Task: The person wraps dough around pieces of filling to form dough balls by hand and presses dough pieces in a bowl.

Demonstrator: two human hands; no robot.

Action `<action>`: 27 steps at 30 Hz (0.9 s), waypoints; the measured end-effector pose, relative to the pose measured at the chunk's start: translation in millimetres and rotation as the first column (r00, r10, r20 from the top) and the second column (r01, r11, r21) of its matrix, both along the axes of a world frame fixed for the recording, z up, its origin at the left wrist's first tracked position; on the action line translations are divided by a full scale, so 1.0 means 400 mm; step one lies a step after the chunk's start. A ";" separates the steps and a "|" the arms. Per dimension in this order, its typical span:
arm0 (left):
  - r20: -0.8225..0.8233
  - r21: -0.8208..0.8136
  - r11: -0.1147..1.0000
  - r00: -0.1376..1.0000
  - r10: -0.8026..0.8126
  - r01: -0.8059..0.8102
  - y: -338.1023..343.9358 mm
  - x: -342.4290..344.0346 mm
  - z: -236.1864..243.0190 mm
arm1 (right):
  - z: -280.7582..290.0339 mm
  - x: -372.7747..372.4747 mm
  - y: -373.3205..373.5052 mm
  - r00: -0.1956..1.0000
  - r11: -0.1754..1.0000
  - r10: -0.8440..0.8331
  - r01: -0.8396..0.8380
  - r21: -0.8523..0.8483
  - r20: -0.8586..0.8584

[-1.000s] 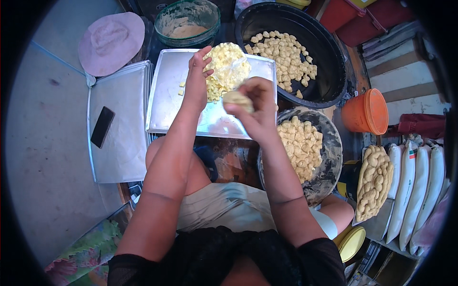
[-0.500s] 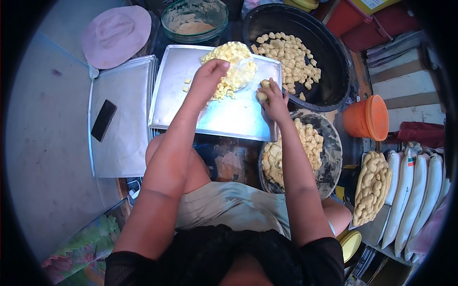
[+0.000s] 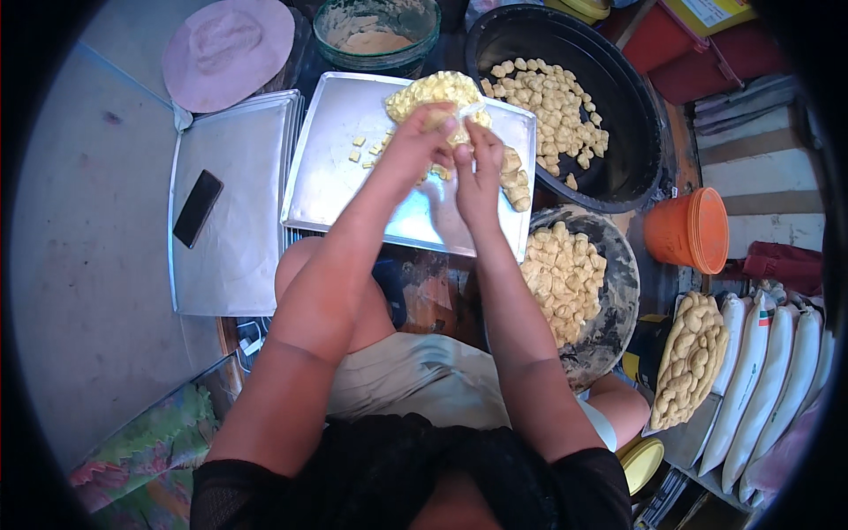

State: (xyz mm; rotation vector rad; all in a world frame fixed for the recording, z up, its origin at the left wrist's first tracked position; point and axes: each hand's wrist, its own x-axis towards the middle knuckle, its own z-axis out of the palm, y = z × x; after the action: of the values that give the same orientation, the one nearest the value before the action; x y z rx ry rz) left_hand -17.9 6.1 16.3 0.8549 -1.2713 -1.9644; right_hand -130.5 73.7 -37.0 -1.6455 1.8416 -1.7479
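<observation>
Left hand [image 3: 422,146], fingers bent inward, and right hand [image 3: 479,168], thumb and fingertips close, near each other above silver tray [image 3: 331,199]; cannot tell whether pinching anything. Bag of yellow cubes [image 3: 431,88] at far rim; loose cubes [image 3: 355,156] left of centre. Dough pieces [image 3: 514,181] along right rim. Bare metal toward left and near edges. Beyond right edge: black tub [image 3: 638,163], dough-filled basin [image 3: 624,274].

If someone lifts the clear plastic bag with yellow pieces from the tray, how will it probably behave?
The bag would probably sag, since its plastic looks thin and wrinkled. Its many small pieces may shift inside. It might also spill, because loose yellow cubes lie beside it on the tray.
</observation>
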 end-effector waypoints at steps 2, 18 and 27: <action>0.025 -0.267 0.925 0.958 0.286 -0.269 -0.068 0.054 -0.015 | -0.001 0.055 -0.034 0.923 0.950 0.143 -0.229 0.212 0.358; -0.178 0.029 0.805 0.789 0.588 -0.593 -0.140 0.222 -0.003 | -0.059 0.173 -0.206 0.952 0.923 0.286 -0.244 0.299 -0.108; -0.053 0.005 0.952 0.951 0.306 -0.306 -0.078 0.141 0.032 | -0.128 -0.021 0.102 0.954 0.818 -0.090 -0.094 0.567 0.286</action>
State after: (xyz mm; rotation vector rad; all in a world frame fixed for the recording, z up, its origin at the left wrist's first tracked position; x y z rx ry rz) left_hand 38.6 -25.1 29.2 0.9307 -1.0410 -1.7259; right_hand -139.0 114.5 -88.3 -1.0736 1.9442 -1.1670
